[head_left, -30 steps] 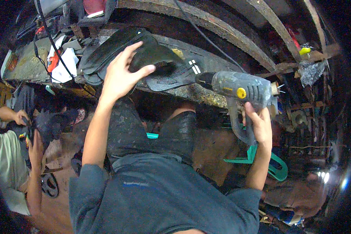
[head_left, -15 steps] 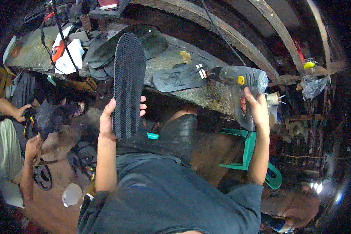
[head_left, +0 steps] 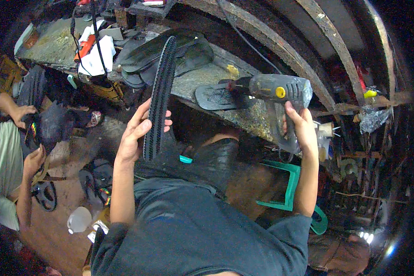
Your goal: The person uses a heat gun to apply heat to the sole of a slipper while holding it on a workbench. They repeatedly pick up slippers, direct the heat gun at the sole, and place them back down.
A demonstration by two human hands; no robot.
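Head: hands hold sole left, heat gun right

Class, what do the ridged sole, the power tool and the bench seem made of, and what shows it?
Sole: probably black rubber or foam, matte, with ridged tread.
Power tool: seemingly hard grey plastic, scuffed, with moulded slots.
Bench: likely wood, dull and rough at its edge; grime leaves this open.

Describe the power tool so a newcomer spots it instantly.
Find the worn bench across the upper half. Toward its right end, the right hand grips a chunky grey tool. A yellow disc on its side sets it apart from the dark soles nearby.
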